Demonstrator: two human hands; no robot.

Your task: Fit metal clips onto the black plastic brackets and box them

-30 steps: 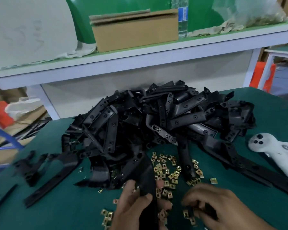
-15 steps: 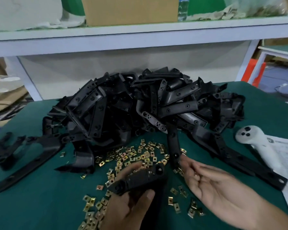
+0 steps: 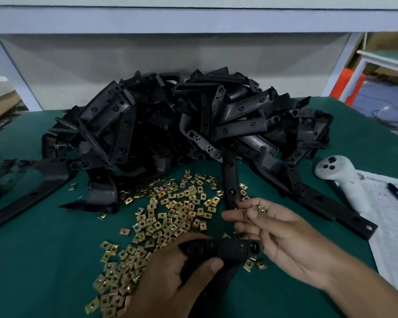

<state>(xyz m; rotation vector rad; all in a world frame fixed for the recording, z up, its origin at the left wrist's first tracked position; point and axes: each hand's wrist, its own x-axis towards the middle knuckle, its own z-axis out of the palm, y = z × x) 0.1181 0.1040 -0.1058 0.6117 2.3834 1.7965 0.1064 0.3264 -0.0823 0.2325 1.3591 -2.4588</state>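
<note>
Right now the black bracket lies crosswise low in the frame, long axis running left to right, gripped by the left hand with thumb curled over its near edge. Its free right end sits just below the right hand, which pinches a few metal clips at its fingertips (how many is unclear). Loose clips litter the green table before the bracket pile.
</note>
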